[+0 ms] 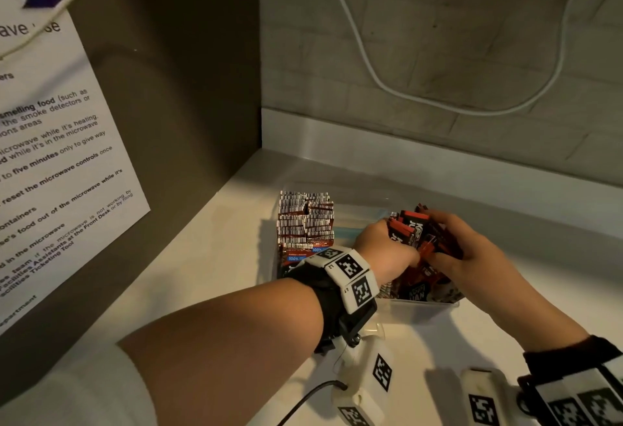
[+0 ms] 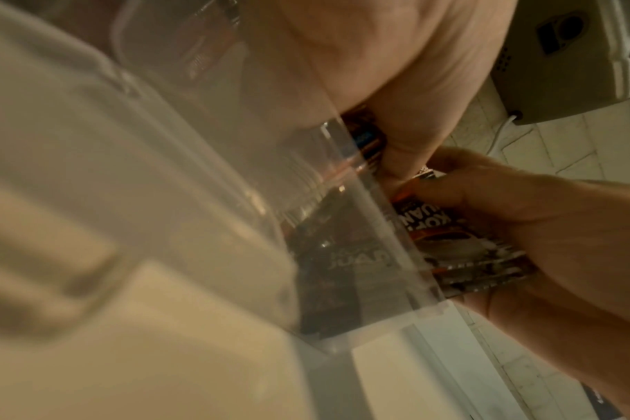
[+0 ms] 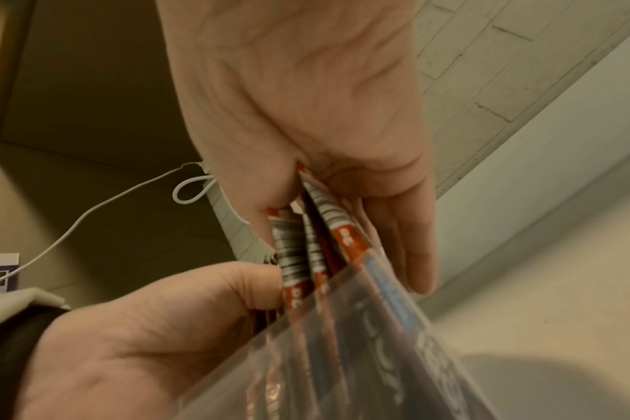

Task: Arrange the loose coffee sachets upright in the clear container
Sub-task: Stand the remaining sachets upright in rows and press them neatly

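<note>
Both hands are down in the clear container, which sits on the pale counter close to the back wall. The left hand and the right hand squeeze one loose bundle of sachets between them at the right end of the box, sort of standing on end but fanned out and messy. From the right wrist camera, the right hand has its thumb on one side and its fingers down the other, curled round the bundle. The left hand pinches the same bundle from the near side, with the container's clear wall right below. The left wrist view is blurry, but the right hand is wrapped round the packets just over the wall.

At the left end of the box there's a neat row of sachets standing upright, packed tight, barcode edges up. A few more lie flat at the bottom, near the front wall under the hands.

A printed microwave notice hangs on the panel at the left, and a white cable droops across the tiled wall at the back.
</note>
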`<action>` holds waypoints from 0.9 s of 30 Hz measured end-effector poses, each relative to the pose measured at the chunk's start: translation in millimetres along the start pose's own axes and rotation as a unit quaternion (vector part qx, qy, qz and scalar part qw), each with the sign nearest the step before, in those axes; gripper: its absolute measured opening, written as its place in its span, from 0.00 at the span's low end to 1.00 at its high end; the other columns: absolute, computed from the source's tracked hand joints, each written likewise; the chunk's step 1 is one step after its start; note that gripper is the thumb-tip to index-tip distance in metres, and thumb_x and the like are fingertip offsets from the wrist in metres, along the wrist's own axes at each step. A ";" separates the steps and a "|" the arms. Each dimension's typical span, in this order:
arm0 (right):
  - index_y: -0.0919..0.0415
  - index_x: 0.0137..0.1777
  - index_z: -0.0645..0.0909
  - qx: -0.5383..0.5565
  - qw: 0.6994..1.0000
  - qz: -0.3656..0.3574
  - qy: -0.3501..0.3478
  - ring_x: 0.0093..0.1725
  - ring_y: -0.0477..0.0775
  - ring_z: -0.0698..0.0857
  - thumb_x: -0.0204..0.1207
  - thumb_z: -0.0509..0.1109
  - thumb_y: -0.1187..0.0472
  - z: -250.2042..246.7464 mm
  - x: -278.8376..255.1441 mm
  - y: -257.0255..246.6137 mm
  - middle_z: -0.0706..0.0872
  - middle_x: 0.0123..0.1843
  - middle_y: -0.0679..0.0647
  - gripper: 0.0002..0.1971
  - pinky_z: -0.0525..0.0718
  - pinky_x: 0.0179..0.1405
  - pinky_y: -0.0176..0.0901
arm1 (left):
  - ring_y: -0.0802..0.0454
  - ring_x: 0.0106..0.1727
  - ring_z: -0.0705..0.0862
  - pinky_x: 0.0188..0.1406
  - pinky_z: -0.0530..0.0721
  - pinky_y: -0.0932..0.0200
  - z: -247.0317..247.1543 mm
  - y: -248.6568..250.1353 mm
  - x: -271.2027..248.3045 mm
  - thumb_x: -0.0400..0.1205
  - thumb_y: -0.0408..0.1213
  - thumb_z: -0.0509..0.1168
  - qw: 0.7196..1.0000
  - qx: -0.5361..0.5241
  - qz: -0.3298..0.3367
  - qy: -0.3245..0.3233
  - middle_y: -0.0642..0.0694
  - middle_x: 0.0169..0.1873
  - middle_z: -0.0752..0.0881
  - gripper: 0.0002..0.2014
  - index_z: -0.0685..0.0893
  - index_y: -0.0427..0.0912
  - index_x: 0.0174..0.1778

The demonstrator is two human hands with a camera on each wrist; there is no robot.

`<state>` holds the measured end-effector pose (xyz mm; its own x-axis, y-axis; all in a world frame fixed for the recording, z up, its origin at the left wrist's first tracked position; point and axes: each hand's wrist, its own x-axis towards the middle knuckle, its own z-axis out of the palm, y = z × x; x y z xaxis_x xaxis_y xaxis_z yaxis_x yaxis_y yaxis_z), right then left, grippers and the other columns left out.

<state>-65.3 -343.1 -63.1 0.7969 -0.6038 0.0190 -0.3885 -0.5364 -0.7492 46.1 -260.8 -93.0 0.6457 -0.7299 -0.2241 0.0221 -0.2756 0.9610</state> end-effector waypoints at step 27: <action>0.53 0.55 0.80 -0.153 0.988 0.003 0.019 0.44 0.57 0.84 0.79 0.68 0.61 1.4 5.9 -15.6 0.85 0.44 0.54 0.07 0.84 0.42 0.49 | 0.42 0.53 0.86 0.56 0.85 0.48 0.4 4.7 -4.8 0.73 0.24 0.66 0.999 -0.043 -0.019 0.004 0.42 0.47 0.87 0.14 0.83 0.46 0.49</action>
<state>-53.8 -337.5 -52.2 0.7793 -0.6251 0.0444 -0.5188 -0.6832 -0.5138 42.8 -258.8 -87.5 0.6492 -0.7149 -0.2597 0.1120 -0.2479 0.9623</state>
